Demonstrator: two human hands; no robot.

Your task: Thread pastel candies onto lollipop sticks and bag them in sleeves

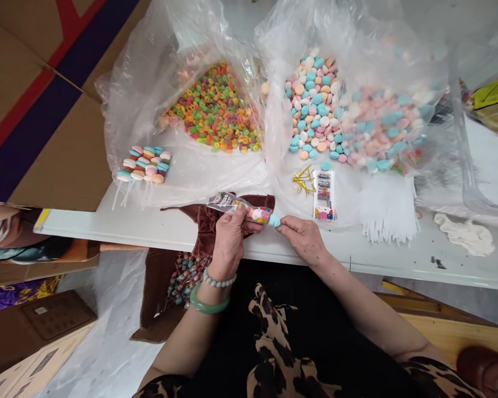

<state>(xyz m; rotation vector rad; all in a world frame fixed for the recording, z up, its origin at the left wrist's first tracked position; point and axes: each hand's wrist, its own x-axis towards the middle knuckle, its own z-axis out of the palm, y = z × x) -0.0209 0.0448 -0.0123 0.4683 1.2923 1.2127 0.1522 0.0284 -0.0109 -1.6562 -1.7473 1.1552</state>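
My left hand (231, 235) is closed on a small printed plastic bag (221, 202). Pink and white show through or on its lower part. From the bag's right end pokes a candy skewer (274, 220), its pale blue pieces showing. My right hand (304, 236) pinches the skewer's outer end; its stick is hidden by the fingers. A brown cloth (203, 228) lies under and beside my left hand. Right of my hands are a stack of printed bags (324, 196), gold twist ties (302, 180) and a bundle of white sticks (388, 215).
Candy skewers (145, 164) lie stacked at left. Behind are ring candies (222, 110) and pastel candies (315, 110) in clear plastic bags. A crumpled white glove (467, 235) lies at right. Below the table edge, an open carton (149, 301) holds wrapped candy skewers (187, 279).
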